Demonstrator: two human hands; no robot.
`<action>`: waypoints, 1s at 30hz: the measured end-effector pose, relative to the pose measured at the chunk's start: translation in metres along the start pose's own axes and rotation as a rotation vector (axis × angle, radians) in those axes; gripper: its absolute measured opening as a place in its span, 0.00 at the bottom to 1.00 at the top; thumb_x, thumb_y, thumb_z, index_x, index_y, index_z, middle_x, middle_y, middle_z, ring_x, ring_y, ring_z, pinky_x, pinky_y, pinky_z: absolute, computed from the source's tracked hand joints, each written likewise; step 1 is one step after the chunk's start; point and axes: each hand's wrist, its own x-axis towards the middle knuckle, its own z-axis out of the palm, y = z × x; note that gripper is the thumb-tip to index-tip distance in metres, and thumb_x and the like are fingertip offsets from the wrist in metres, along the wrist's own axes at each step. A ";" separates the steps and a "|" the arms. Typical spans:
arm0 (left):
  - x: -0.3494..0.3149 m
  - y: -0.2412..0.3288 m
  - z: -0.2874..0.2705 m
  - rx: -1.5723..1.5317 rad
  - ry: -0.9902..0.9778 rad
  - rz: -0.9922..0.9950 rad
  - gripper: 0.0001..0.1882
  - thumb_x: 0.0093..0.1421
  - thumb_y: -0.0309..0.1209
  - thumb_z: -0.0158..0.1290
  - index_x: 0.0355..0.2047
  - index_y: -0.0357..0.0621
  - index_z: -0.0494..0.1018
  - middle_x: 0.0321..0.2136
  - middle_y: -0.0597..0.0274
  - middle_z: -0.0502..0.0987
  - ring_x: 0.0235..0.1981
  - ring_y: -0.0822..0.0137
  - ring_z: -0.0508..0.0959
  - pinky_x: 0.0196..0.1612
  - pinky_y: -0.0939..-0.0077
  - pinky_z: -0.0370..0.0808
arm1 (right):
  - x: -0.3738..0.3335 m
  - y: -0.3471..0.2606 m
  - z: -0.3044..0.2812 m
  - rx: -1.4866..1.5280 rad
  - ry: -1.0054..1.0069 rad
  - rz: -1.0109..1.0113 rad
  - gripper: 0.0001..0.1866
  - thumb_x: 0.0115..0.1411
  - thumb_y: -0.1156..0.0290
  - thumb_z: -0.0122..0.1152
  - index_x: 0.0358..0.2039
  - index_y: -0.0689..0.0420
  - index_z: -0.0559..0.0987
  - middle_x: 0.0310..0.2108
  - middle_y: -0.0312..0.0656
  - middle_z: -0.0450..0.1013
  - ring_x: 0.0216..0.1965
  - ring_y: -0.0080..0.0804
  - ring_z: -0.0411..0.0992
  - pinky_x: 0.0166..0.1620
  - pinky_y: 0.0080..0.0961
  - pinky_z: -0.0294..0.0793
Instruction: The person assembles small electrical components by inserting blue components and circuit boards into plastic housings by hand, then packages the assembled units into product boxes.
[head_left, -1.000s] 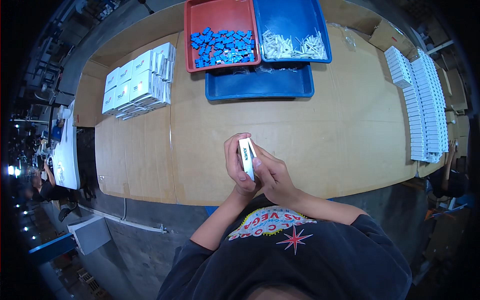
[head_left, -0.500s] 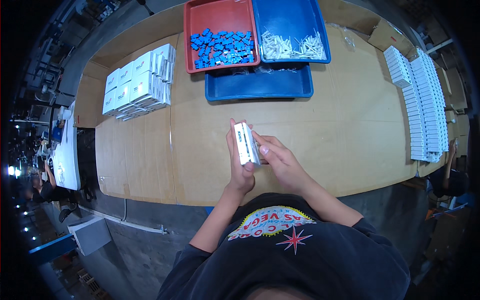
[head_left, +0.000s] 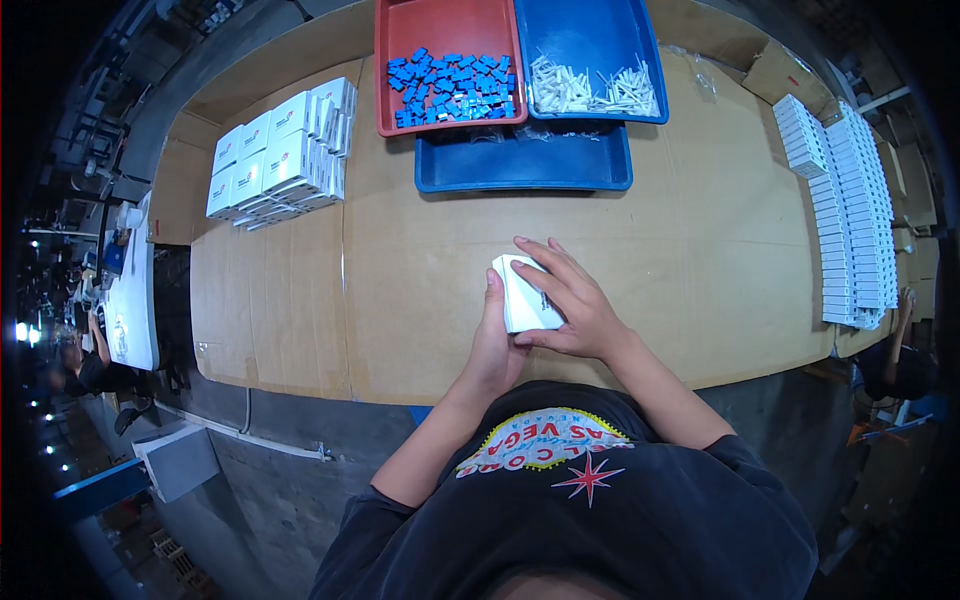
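Observation:
Both my hands are closed around a small white box [head_left: 522,297], held above the near middle of the cardboard-covered table [head_left: 430,290]. My left hand [head_left: 492,335] supports it from the left and below, the thumb along its left edge. From the right, my right hand [head_left: 580,312] lies over the box with its fingers across the upper face and thumb at the near edge. A broad white face points up, with dark print partly hidden under the fingers. What lies inside the box cannot be seen.
Stacked white boxes [head_left: 262,160] stand at the back left. A red tray [head_left: 450,25] of blue parts and a blue tray [head_left: 585,30] of white pieces rest above another blue tray [head_left: 520,175]. Long rows of white boxes [head_left: 845,215] line the right side.
The white box has turned from its narrow printed side to its broad face. My right hand has moved over the top, and the left thumb has shifted to the edge.

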 end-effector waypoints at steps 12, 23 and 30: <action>-0.003 -0.001 -0.005 0.060 0.005 -0.029 0.32 0.77 0.60 0.32 0.64 0.48 0.65 0.53 0.60 0.77 0.52 0.65 0.81 0.52 0.68 0.80 | -0.008 0.010 0.019 0.052 0.205 -0.158 0.44 0.63 0.38 0.64 0.59 0.72 0.76 0.59 0.68 0.72 0.59 0.67 0.75 0.59 0.51 0.76; 0.019 -0.007 -0.016 0.611 -0.053 0.408 0.37 0.79 0.55 0.28 0.78 0.45 0.46 0.67 0.57 0.68 0.66 0.64 0.70 0.69 0.65 0.65 | -0.005 0.001 0.024 0.538 0.235 0.276 0.38 0.77 0.44 0.41 0.69 0.67 0.68 0.70 0.58 0.65 0.71 0.51 0.65 0.71 0.37 0.62; 0.020 -0.003 -0.021 0.052 0.105 0.159 0.35 0.78 0.57 0.28 0.76 0.49 0.50 0.63 0.56 0.70 0.61 0.62 0.75 0.60 0.63 0.76 | -0.009 0.001 0.011 0.430 0.003 0.241 0.26 0.74 0.66 0.51 0.69 0.64 0.69 0.72 0.57 0.61 0.72 0.52 0.62 0.72 0.38 0.61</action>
